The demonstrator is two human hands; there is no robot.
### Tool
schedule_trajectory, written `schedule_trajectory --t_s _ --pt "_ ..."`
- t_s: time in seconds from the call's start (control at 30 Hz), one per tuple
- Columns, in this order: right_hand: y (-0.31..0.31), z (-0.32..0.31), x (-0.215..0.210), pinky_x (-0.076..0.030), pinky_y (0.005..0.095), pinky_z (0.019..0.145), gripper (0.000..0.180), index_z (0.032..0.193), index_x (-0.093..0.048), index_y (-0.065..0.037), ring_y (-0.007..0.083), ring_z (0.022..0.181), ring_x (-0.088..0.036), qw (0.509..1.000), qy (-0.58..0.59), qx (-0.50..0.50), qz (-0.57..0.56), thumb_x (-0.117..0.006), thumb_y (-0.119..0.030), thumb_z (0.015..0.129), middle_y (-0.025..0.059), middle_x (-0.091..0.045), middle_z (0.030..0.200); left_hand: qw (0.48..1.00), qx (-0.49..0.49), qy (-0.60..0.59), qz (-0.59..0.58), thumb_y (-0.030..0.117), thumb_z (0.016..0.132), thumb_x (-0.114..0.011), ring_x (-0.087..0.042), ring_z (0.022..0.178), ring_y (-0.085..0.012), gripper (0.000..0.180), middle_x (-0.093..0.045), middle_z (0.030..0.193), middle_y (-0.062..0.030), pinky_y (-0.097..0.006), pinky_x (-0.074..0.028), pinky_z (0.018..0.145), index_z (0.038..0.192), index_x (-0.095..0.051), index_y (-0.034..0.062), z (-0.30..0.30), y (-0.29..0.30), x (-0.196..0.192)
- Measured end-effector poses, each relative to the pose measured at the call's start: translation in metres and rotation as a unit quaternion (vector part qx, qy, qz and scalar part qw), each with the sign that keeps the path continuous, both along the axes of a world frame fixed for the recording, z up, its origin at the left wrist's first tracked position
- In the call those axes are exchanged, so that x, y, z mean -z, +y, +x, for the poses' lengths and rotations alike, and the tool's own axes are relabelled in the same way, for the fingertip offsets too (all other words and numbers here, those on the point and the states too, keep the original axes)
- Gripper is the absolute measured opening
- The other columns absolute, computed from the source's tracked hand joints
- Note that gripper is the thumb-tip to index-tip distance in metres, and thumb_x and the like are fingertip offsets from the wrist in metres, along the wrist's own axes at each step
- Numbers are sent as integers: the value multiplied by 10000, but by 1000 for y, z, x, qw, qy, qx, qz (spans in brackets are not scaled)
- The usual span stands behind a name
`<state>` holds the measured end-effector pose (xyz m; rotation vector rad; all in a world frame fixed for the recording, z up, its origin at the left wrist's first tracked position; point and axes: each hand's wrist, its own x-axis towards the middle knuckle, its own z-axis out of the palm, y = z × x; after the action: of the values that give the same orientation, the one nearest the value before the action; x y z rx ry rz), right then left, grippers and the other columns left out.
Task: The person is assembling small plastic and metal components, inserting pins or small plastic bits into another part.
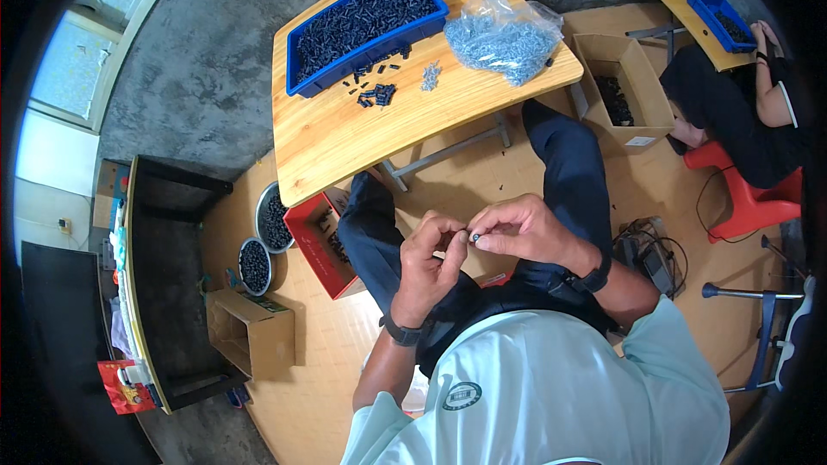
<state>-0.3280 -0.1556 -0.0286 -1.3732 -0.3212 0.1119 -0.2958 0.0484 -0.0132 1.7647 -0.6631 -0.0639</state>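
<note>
seated over lap, both hands raised between the knees, well below the wooden surface (345,137). left hand (428,262) curled, thumb and fingertips pinched on a small dark part (465,236); right hand (525,228) meeting it from the other side, thumb and forefinger pinched on a tiny light piece (476,241) just touching the dark part. exact shape of either too small to tell. dark watch or band on each wrist. on the surface: long blue bin (366,25) full of small black parts, tilted diagonal across the far left; a loose scatter of black parts (377,90) just beside the bin's near edge; small heap of grey screws (430,76) near that scatter; clear plastic bag of grey screws (504,34) at the far right end, touching the bin's right corner. on the floor left of the legs: red box (312,245) with dark parts inside, two round metal bowls (263,241) of black parts beside it, open cardboard box (250,331) nearer the camera. right of the surface, another open cardboard box (620,90) with black parts at the bottom. far right, another person (741,112) in dark clothes on a red chair (749,202), hands at a second blue bin (722,17) on a second wooden surface. cables and a dark device (650,258) on the floor by the right knee.
</note>
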Motion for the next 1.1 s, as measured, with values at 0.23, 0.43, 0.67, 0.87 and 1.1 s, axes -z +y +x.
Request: schedule_trajectory --t_s 0.23,0.43,0.67,0.87,1.1 --pt "1 1 -5 -555 297 809 134 970 -705 30 169 890 -698 989 -99 26 -104 -726 -43 860 115 -732 958 1000 9 7 22 -4 893 -685 -627 729 -149 89 -634 866 -98 -261 -507 634 976 -660 -26 0 5 -7" --pt "1 0 -5 -559 296 803 131 962 -708 29 167 888 -702 993 -84 15 -79 -734 -55 864 110 -736 958 999 19 39 -22 20 879 -722 -632 789 -158 167 -676 945 -100 -257 -513 673 1043 -716 -8 -2 11 -4" --pt "3 -3 -6 -569 290 796 142 983 -714 27 158 885 -710 993 -80 14 -86 -734 -66 878 109 -742 950 997 33 73 -19 31 887 -728 -614 804 -131 130 -642 940 -77 -241 -509 691 1006 -704 -15 -1 14 -1" --pt "2 -4 -16 -571 281 773 140 987 -714 32 133 858 -707 994 -35 7 -105 -725 -68 890 95 -748 900 981 11 116 -155 -4 931 -671 -584 835 -97 96 -615 1011 -72 -207 -482 674 1023 -689 -28 -5 8 -1" --pt "4 -3 -14 -554 260 759 139 976 -712 41 88 829 -664 997 10 -5 -73 -729 -67 890 67 -733 869 987 8 99 -129 2 924 -682 -578 834 -96 107 -636 1011 -78 -212 -473 685 1024 -688 -35 -8 6 0"
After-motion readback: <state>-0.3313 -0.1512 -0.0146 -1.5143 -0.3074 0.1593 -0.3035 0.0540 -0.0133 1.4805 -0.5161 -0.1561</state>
